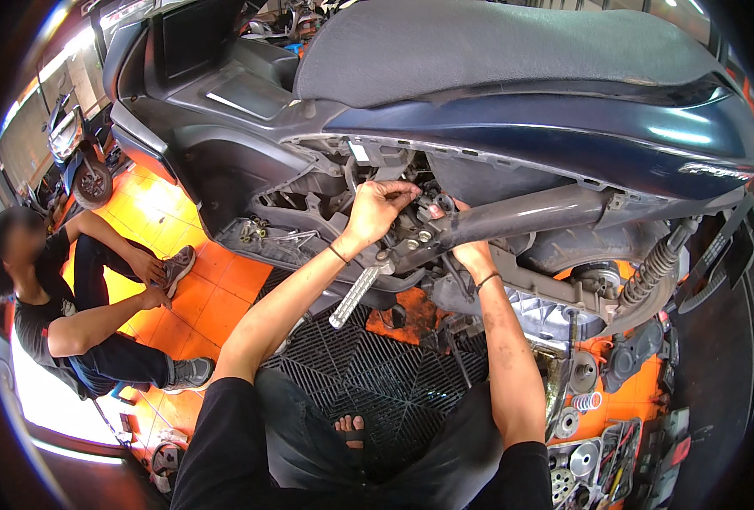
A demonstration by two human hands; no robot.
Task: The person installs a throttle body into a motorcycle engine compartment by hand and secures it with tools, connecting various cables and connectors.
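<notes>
A dark blue scooter with a black seat stands in front of me, its lower side cover off and the frame bare. My left hand reaches into the opening below the seat, thumb and fingertips pinched at a small dark part; what lies between them is too small to make out. Close by on the right, my right hand reaches up behind the thick grey frame tube, most of its fingers hidden. Just below my hands, a ribbed metal footpeg sticks out.
At the left a person sits on the orange tiles, near another scooter. Loose bolts and tools lie on the footboard. A spring, round metal parts and a tool tray are at the lower right. Black matting lies below me.
</notes>
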